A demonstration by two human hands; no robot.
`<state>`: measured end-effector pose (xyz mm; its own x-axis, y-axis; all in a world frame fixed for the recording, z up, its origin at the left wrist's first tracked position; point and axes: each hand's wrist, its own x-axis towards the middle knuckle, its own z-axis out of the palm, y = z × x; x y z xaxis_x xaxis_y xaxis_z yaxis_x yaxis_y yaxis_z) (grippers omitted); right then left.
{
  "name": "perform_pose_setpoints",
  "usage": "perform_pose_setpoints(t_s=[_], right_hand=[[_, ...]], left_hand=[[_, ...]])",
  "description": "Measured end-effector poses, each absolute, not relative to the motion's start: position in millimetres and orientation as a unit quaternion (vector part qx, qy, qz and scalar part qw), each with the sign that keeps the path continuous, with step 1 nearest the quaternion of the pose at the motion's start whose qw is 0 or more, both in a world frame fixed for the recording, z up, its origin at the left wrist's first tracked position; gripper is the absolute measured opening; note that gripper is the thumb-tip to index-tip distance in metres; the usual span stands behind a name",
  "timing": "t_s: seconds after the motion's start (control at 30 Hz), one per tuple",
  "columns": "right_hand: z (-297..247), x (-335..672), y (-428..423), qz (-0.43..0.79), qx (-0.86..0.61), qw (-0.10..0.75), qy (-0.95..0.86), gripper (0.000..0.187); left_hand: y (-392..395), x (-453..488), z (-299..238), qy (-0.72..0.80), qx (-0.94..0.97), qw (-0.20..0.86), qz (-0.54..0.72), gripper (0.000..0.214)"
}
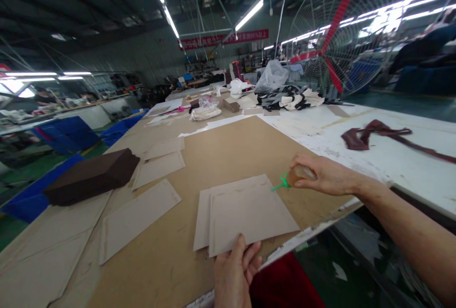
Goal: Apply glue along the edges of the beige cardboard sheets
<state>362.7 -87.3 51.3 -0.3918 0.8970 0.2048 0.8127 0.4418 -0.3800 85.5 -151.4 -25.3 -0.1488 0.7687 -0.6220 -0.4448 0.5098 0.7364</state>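
My right hand [317,172] is wrapped round a small brownish glue bottle [298,175] with a thin green nozzle. The nozzle tip is over the upper right edge of a grey-beige rectangular panel [249,213]; whether it touches I cannot tell. At the panel's near edge, my left hand [237,265] has its thumb on top, with the other fingers curled at the edge and partly hidden. A second similar panel [201,222] lies mostly under the first, its left side showing. Both rest on a tan board [171,255] on the table.
Left of the board are loose panels [138,217] and a dark brown stack [92,175]. On the white tabletop [392,170] lies a dark red strip [377,132]. Fabric scraps [295,99], a plastic bag [272,76] and a large fan [338,32] stand farther back.
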Motion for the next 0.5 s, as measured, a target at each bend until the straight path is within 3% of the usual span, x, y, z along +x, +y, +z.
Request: perform_pose_setpoints(t_s=[0.17, 0.37, 0.5], right_hand=[[46.1, 365.3, -87.5, 0.099, -0.513, 0.2, -0.829, 0.032], [59.3, 374.8, -131.5, 0.17, -0.493, 0.15, -0.84, 0.028], [52.4, 373.2, -126.9, 0.155, -0.505, 0.172, -0.831, 0.031]], left_hand=[[-150.0, 84.9, -25.6, 0.591, 0.132, 0.643, 0.469, 0.016], [-151.1, 87.3, -22.9, 0.589, 0.14, 0.637, 0.478, 0.017], [-153.2, 87.9, -20.7, 0.592, 0.15, 0.632, 0.476, 0.015]])
